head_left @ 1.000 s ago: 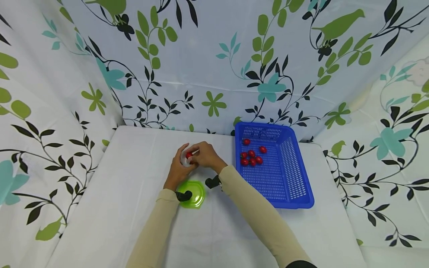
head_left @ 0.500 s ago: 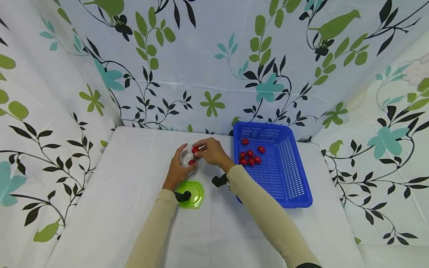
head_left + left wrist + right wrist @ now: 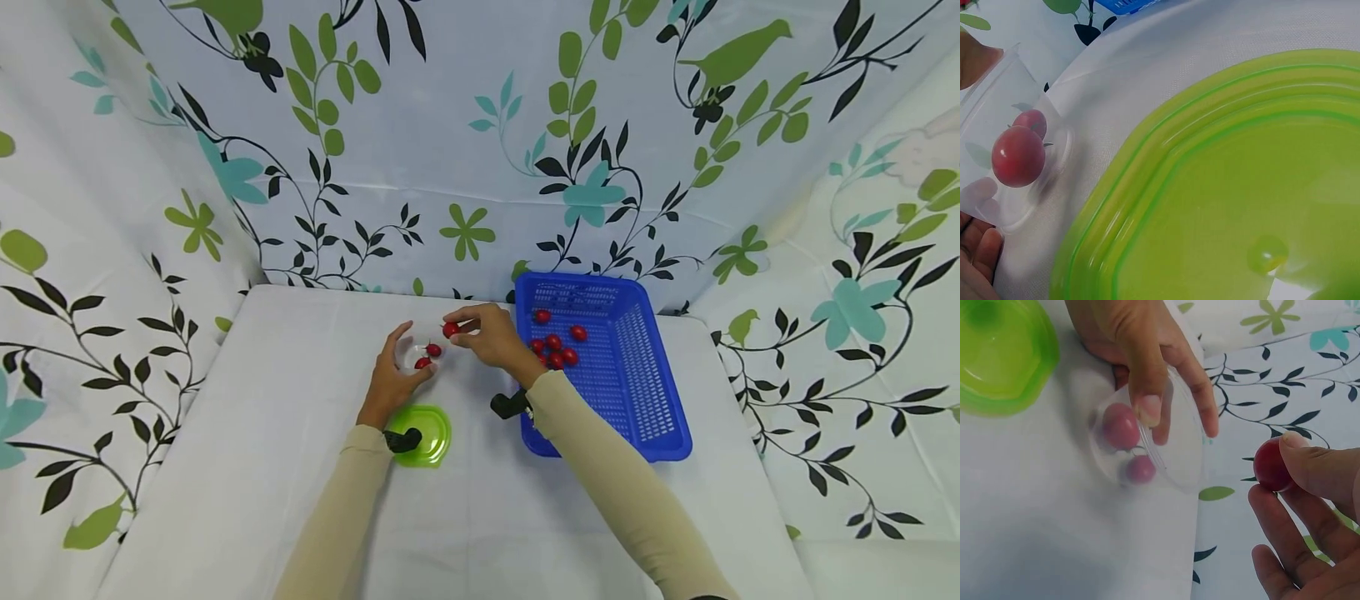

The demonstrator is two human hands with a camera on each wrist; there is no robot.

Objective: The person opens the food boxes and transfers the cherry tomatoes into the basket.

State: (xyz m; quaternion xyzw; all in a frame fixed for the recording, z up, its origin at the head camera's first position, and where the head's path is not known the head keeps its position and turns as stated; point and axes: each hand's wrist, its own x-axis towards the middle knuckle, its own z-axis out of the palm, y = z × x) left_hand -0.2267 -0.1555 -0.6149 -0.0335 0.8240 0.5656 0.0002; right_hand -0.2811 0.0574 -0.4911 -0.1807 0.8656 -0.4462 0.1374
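My left hand (image 3: 390,379) grips a clear plastic container (image 3: 994,100) around its side, with the thumb over the rim in the right wrist view. Inside lie two red cherry tomatoes, a larger one (image 3: 1121,426) and a smaller one (image 3: 1140,469). Just right of the container, my right hand (image 3: 491,337) pinches another cherry tomato (image 3: 1270,464) between thumb and fingertips. Below the left hand, a green plastic lid (image 3: 431,429) lies on the table, partly covered by the left wrist camera in the head view.
On the right of the white-covered table (image 3: 285,442) stands a blue perforated basket (image 3: 660,375) holding several cherry tomatoes (image 3: 553,342). The right forearm crosses its near left corner. A leaf-patterned curtain (image 3: 450,125) hangs behind the table and along the sides.
My right hand has drawn out of the container and moved up and right with a cherry tomato in its fingers. The left hand keeps its hold; two tomatoes now show in the container.
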